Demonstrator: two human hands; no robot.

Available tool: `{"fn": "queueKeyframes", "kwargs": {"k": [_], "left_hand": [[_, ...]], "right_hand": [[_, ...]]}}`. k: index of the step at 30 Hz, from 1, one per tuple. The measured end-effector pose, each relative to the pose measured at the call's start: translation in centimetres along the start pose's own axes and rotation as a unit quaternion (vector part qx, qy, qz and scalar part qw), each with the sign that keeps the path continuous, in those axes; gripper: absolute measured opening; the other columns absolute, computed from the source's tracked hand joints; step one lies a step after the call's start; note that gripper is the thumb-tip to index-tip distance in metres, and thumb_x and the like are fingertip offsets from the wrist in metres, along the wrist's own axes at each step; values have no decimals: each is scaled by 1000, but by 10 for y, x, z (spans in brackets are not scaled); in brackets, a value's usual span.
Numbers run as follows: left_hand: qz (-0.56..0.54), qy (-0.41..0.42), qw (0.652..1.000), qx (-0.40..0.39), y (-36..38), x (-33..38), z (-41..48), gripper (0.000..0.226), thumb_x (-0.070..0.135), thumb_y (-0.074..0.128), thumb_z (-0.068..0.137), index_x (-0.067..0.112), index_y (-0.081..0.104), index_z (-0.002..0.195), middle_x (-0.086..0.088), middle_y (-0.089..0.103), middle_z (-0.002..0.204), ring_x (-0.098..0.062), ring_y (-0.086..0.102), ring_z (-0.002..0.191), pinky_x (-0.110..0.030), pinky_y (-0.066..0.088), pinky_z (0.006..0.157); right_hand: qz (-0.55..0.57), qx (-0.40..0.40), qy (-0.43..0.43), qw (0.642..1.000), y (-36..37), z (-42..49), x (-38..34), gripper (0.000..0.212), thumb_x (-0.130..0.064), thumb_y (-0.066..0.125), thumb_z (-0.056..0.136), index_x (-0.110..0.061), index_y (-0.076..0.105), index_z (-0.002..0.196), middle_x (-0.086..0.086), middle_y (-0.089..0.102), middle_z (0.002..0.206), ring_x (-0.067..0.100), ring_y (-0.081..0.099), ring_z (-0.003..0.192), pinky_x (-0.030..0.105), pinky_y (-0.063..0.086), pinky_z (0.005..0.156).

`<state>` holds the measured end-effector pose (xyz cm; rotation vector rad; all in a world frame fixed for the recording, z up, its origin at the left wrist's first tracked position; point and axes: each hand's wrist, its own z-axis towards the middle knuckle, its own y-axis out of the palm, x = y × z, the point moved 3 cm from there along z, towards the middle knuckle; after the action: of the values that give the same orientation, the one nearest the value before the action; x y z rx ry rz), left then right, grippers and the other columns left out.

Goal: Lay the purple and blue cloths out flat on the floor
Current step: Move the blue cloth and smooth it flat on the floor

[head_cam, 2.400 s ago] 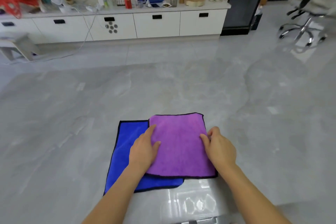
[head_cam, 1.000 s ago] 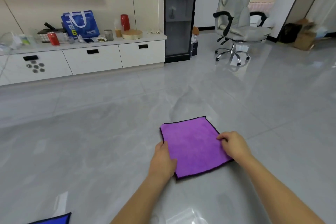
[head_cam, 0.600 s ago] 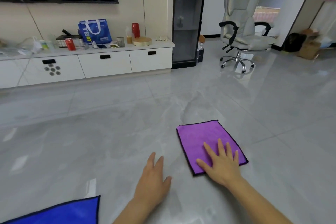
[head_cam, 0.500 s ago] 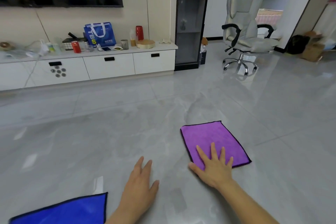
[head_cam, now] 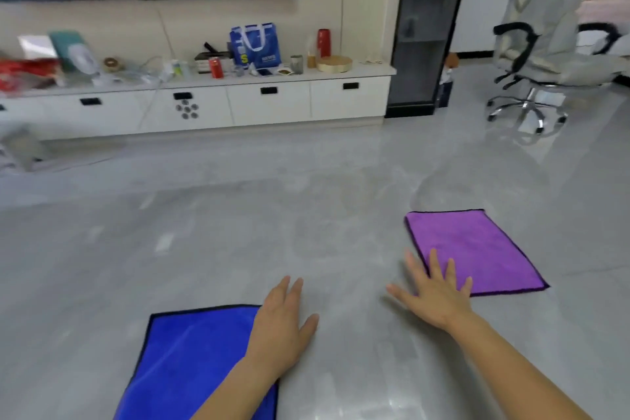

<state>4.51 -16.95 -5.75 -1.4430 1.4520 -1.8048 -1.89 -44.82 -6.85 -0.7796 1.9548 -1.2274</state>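
Observation:
The purple cloth lies flat on the grey floor at the right. The blue cloth lies flat at the lower left, its near part cut off by the frame edge. My left hand hovers palm-down with fingers apart over the blue cloth's right edge, and my forearm covers part of that cloth. My right hand is spread open, its fingertips over the purple cloth's near left corner. Neither hand holds anything.
A long white cabinet with a blue bag, cans and clutter runs along the far wall under a dark TV. A black glass cabinet stands beside it. A grey swivel chair is at the far right.
Both hands let go of the purple cloth after setting it down apart from the blue one. The view swung left, bringing the blue cloth under my left hand; my right hand slid off toward the purple cloth's corner.

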Motion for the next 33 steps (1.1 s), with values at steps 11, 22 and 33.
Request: {"fn": "queueKeyframes", "kwargs": {"k": [11,22,33], "left_hand": [[3,-263,959,106,-72,-178,-98,58,39,59,84,1,39,124,-23,53,120,-38,50,111,-42,40,96],[-198,-153,956,151,-100,-224,-105,51,13,53,87,35,33,128,-5,59,114,-26,58,99,-32,45,81],[-164,-269,931,182,-212,-444,-140,54,21,68,82,6,44,128,-10,42,135,-24,47,120,-27,36,100]], "right_hand": [[-6,78,-96,992,94,-130,-216,54,-61,48,82,-12,55,107,7,57,111,26,53,106,37,45,87],[266,74,-138,951,116,-160,-270,64,-20,50,91,-41,13,140,8,65,66,18,57,54,27,42,49],[139,-43,-278,950,186,-167,-511,58,-37,52,90,-26,28,141,-5,32,149,16,50,121,33,49,92]]}}
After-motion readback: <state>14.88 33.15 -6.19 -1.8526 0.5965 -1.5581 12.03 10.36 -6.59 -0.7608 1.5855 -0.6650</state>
